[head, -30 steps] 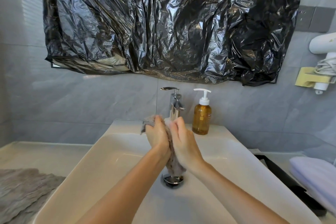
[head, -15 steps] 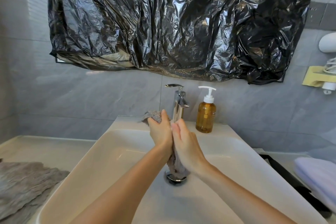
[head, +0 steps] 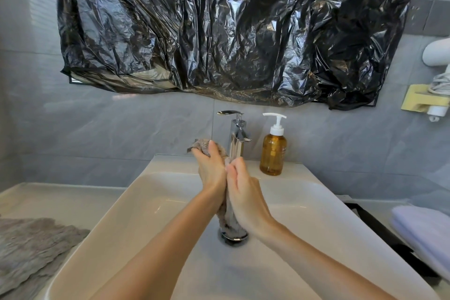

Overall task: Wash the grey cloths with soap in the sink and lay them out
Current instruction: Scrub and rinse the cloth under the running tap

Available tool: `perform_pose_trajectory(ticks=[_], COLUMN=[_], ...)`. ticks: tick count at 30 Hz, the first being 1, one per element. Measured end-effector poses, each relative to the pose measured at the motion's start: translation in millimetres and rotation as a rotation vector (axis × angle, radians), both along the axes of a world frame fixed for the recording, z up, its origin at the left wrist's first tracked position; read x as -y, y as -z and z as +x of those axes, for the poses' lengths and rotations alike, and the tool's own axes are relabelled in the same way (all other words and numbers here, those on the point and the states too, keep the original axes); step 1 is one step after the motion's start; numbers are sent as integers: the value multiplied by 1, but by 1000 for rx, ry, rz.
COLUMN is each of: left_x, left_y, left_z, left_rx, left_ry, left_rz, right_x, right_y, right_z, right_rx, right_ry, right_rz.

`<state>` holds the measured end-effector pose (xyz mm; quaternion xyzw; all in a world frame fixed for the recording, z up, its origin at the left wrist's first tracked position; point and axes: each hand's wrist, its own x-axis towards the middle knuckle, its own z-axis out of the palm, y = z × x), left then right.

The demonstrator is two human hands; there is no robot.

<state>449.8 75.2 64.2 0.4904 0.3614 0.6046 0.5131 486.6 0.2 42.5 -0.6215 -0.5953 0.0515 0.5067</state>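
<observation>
A wet grey cloth hangs squeezed between my two hands above the drain of the white sink. My left hand grips its upper end, and a tuft of cloth sticks out past the fingers. My right hand lies against the left, fingers curled round the cloth's middle. Behind the hands stands the chrome tap; I see no water running. The amber soap pump bottle stands right of the tap. Another grey cloth lies spread on the counter at the left.
A black plastic sheet covers the wall above the sink. At the right lie a folded lilac towel and a black tray edge. A white hair dryer hangs on a yellow wall holder.
My hands have kept the cloth pressed between them, the left sliding slightly up against the right. The view has shifted a little.
</observation>
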Motion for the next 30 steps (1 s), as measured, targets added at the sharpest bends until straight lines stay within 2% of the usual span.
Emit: perform_pose_trajectory(ticks=[4, 8, 12, 16, 19, 23, 26, 30], left_x=[15, 9, 16, 4, 7, 0, 6, -7], left_y=[-3, -7, -7, -5, -4, -5, -2, 4], left_z=[4, 3, 5, 0, -1, -1, 4, -1], left_rx=[-15, 71, 55, 133, 131, 115, 74, 57], left_ry=[8, -12, -5, -44, -59, -59, -30, 117], left_rz=[115, 89, 148, 59, 69, 49, 55, 11], right_x=[-9, -3, -5, -3, -9, -4, -11, -7], right_y=[-11, -1, -9, -1, -6, -6, -12, -6], right_z=[16, 10, 13, 5, 7, 4, 15, 19], right_rx=[-148, -42, -148, 34, -34, 49, -53, -46], right_ry=[89, -27, 39, -31, 16, -69, 2, -157], right_rz=[29, 8, 59, 45, 103, 128, 139, 63])
